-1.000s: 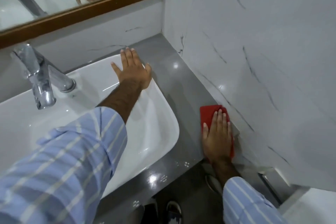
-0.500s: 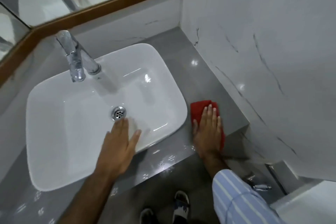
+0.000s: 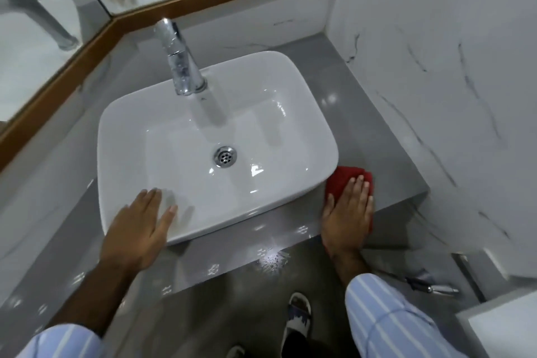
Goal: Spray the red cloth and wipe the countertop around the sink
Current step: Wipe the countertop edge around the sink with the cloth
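Colours: cloth (image 3: 345, 180) red. Sink (image 3: 319, 136) glossy white, drain (image 3: 225, 156) chrome. Tap (image 3: 180, 64) chrome. Bench (image 3: 369, 136) mid grey, glossy, white light speckles near the front edge. Walls (image 3: 436, 52) white marble with thin dark grey veins. Mirror frame (image 3: 203, 0) brown wood tone. Sleeves (image 3: 383, 317) light blue with white stripes. Floor (image 3: 232, 314) dark grey. Sandal (image 3: 299, 317) white with a blue-patterned strap.
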`<move>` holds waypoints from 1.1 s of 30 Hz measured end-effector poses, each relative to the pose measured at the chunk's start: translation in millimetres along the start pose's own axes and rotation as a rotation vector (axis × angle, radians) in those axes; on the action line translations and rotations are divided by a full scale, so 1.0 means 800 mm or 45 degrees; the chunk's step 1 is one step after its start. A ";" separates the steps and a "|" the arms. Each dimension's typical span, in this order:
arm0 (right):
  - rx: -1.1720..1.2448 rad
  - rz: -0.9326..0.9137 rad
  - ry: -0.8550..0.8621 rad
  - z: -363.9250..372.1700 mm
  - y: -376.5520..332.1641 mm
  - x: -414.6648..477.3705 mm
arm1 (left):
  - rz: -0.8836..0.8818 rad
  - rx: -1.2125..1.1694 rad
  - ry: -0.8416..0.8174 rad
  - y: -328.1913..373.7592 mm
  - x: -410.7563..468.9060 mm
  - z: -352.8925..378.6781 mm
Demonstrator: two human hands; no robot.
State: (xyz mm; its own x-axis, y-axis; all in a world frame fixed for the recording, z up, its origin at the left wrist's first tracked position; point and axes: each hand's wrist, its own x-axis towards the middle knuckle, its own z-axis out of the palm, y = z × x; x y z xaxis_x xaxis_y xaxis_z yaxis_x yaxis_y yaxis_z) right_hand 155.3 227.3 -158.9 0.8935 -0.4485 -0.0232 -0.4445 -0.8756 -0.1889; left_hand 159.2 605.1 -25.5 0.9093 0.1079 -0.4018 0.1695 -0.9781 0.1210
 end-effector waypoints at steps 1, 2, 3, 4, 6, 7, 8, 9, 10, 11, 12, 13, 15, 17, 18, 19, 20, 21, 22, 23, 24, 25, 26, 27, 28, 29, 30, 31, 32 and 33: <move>0.017 -0.038 -0.007 0.001 -0.019 -0.019 | 0.007 0.023 0.003 -0.005 0.000 0.000; 0.030 -0.090 -0.012 0.004 -0.040 -0.041 | 0.025 0.032 0.005 -0.007 0.001 0.001; 0.056 -0.144 -0.030 0.008 -0.062 -0.068 | 0.048 0.038 0.007 -0.008 0.000 0.002; 0.080 -0.202 -0.058 0.012 -0.081 -0.092 | 0.069 0.041 0.013 -0.007 0.001 0.002; 0.072 -0.364 -0.115 0.022 -0.100 -0.128 | 0.105 0.037 0.015 -0.010 0.001 0.003; 0.063 -0.447 -0.128 0.024 -0.096 -0.131 | 0.128 0.030 0.002 -0.010 0.003 0.004; 0.061 -0.517 -0.117 0.026 -0.088 -0.130 | 0.156 0.028 -0.004 -0.015 0.003 0.003; 0.054 -0.563 -0.092 0.024 -0.075 -0.122 | 0.189 0.041 -0.009 -0.019 0.005 0.001; 0.034 -0.571 -0.053 0.023 -0.063 -0.116 | 0.229 0.069 0.000 -0.029 0.005 0.001; 0.017 -0.527 -0.015 0.020 -0.052 -0.108 | 0.267 0.120 0.027 -0.037 0.005 0.001; 0.009 -0.463 0.016 0.018 -0.044 -0.100 | 0.297 0.176 0.062 -0.044 0.005 0.001; 0.004 -0.394 0.030 0.018 -0.043 -0.098 | 0.317 0.221 0.097 -0.052 0.003 0.001; 0.030 -0.282 0.057 0.020 -0.062 -0.109 | 0.343 0.271 0.148 -0.059 -0.001 0.001; 0.064 -0.293 0.084 0.025 -0.093 -0.136 | 0.341 0.271 0.186 -0.055 -0.001 0.001; 0.083 -0.340 0.083 0.029 -0.110 -0.151 | 0.338 0.264 0.187 -0.050 0.001 0.000; 0.097 -0.404 0.042 0.036 -0.129 -0.173 | 0.333 0.261 0.196 -0.051 0.001 0.001; 0.105 -0.472 -0.013 0.041 -0.144 -0.189 | 0.332 0.261 0.194 -0.048 0.003 0.000; 0.113 -0.557 -0.077 0.046 -0.160 -0.210 | 0.334 0.257 0.204 -0.056 0.000 0.001; 0.111 -0.646 -0.122 0.048 -0.165 -0.218 | 0.344 0.252 0.208 -0.056 0.002 0.002; 0.106 -0.731 -0.144 0.049 -0.162 -0.218 | 0.352 0.247 0.214 -0.056 0.002 0.004; 0.096 -0.803 -0.134 0.048 -0.155 -0.213 | 0.359 0.242 0.221 -0.057 0.003 0.004; 0.087 -0.843 -0.103 0.047 -0.143 -0.203 | 0.368 0.234 0.221 -0.059 0.004 0.003; 0.079 -0.818 -0.061 0.044 -0.129 -0.190 | 0.376 0.227 0.220 -0.060 0.005 0.004; 0.081 -0.721 -0.034 0.041 -0.117 -0.178 | 0.378 0.219 0.216 -0.059 0.006 0.005; 0.082 -0.603 -0.021 0.038 -0.110 -0.170 | 0.373 0.211 0.222 -0.062 0.007 0.006; 0.068 -0.495 -0.014 0.037 -0.111 -0.166 | 0.373 0.204 0.230 -0.065 0.008 0.008; 0.045 -0.411 -0.004 0.037 -0.117 -0.166 | 0.378 0.203 0.239 -0.065 0.008 0.010; 0.034 -0.354 -0.002 0.038 -0.128 -0.173 | 0.383 0.196 0.247 -0.063 0.009 0.011; 0.036 -0.339 -0.006 0.039 -0.144 -0.185 | 0.384 0.184 0.257 -0.062 0.009 0.012; 0.040 -0.371 -0.011 0.041 -0.162 -0.203 | 0.383 0.171 0.265 -0.063 0.009 0.013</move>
State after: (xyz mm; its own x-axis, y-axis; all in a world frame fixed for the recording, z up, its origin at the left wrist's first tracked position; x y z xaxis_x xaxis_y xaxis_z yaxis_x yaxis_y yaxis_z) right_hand 70.2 419.4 -163.3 0.9838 -0.1770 0.0279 -0.1667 -0.9613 -0.2192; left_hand 153.6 653.8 -43.7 0.9709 -0.1673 -0.1717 -0.1555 -0.9846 0.0798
